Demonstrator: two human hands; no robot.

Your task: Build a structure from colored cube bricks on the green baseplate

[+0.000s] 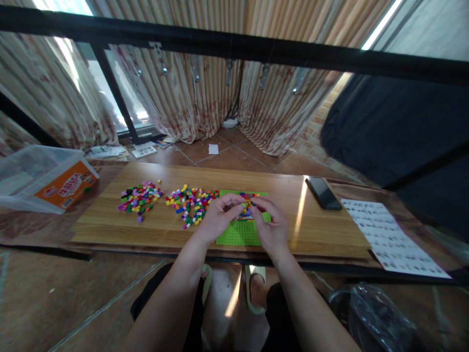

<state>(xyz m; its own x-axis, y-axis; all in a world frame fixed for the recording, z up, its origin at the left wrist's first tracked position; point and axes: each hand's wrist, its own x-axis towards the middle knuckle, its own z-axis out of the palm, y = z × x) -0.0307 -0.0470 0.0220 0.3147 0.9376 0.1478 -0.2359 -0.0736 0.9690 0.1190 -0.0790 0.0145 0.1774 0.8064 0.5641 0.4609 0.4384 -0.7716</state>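
Observation:
Both hands are over a green studded baseplate [238, 234] on the wooden board. My left hand [222, 215] is closed, thumb and forefinger pinched at a small yellow-green toy brick [243, 208]. From the other side my right hand [273, 222] curls in, its thumb and fingertips pressed together; whatever is between them is too small to make out. Rows of coloured toy bricks [246, 213] sit on the baseplate between and beneath the hands, partly hidden by the fingers. Left of my left hand spreads a loose pile of mixed toy bricks [190, 203].
A second brick pile [139, 198] lies farther left on the wooden board [161, 234]. Beyond it stands a clear plastic box [32, 171] with an orange label. To the right are a black phone [324, 193] and a printed sheet [392, 234]. A dark metal bar [234, 41] crosses above.

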